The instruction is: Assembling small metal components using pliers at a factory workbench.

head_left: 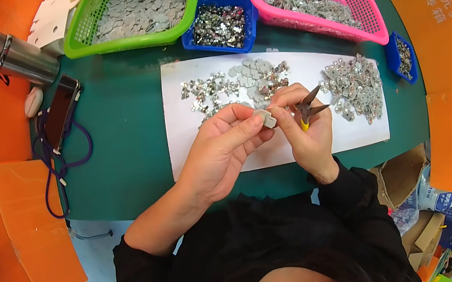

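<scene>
A small flat grey metal piece (pixel 265 119), roughly hexagonal, is pinched at its edges between the fingertips of the left hand (pixel 222 151) and the right hand (pixel 299 128), held above a white sheet. A pair of small pliers (pixel 307 105) with a yellow handle lies in the right hand's palm, its dark pointed jaws slightly parted and aimed away to the right; they seem not to touch the piece.

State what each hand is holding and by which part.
The left hand pinches a small grey flat piece by its edge. The right hand grips small pliers by the yellow handle and also touches the piece.
</scene>
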`<control>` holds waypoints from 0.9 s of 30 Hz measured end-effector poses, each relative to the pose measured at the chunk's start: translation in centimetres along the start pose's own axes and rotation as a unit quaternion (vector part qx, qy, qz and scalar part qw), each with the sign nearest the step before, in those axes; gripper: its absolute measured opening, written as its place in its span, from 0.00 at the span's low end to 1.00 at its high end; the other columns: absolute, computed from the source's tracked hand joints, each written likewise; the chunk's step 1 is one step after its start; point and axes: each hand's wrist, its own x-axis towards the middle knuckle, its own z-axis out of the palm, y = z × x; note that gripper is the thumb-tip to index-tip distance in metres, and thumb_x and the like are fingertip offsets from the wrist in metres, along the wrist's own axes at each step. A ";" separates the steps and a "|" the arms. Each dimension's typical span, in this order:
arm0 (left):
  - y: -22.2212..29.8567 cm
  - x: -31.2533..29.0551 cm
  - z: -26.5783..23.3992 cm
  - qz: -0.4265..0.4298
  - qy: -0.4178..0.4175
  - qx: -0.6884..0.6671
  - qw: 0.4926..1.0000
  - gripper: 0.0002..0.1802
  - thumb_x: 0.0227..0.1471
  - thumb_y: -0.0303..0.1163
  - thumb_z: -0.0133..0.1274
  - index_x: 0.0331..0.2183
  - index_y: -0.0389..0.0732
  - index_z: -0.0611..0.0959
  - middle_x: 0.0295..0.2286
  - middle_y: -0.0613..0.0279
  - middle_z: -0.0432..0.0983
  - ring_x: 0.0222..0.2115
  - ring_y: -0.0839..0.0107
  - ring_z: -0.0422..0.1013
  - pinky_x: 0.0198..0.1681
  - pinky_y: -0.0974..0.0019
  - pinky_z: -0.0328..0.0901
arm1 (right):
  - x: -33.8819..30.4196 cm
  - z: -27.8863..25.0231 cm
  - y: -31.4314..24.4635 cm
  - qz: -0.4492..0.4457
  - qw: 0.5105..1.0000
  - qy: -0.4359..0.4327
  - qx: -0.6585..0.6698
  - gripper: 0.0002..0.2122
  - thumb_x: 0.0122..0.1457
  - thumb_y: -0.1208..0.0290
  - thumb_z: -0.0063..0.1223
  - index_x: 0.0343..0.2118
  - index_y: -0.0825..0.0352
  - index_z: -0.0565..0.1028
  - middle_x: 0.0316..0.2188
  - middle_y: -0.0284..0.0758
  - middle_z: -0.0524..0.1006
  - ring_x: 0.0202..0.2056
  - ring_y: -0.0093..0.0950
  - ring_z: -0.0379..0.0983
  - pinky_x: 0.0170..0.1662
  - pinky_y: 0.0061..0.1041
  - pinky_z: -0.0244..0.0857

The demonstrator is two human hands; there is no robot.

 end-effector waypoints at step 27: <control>6.8 -1.0 -4.7 0.280 0.101 0.141 0.944 0.04 0.59 0.27 0.54 0.35 0.38 0.77 0.34 0.57 0.79 0.34 0.71 0.75 0.39 0.69 0.67 | 4.1 -3.7 0.0 -0.119 0.913 -0.083 -0.382 0.10 0.46 0.83 0.61 0.33 0.64 0.79 0.28 0.35 0.75 0.33 0.32 0.70 0.38 0.27 0.62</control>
